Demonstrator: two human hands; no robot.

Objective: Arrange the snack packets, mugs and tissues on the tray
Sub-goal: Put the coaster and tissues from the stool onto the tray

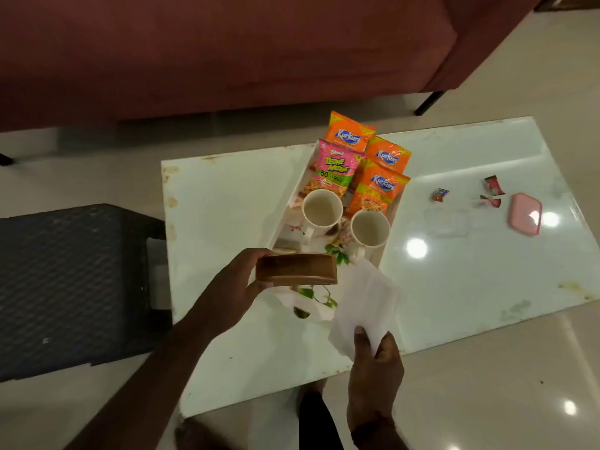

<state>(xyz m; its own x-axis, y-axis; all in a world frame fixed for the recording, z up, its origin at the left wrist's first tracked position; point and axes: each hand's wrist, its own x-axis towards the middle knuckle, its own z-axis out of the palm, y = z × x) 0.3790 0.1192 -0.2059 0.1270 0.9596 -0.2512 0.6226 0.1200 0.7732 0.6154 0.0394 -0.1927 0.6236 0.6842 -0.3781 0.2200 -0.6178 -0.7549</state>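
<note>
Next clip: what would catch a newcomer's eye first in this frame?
The bright snack packets, three orange and one pink, stand out at the far end of the tray, with two empty white mugs just in front of them. Nearer, the left hand grips a brown wooden holder, and the right hand pinches a white tissue.

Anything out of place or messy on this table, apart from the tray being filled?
Yes. Torn red wrappers lie scattered on the table to the right of the tray, beside a pink lid. Brownish stains mark the table's left edge.
</note>
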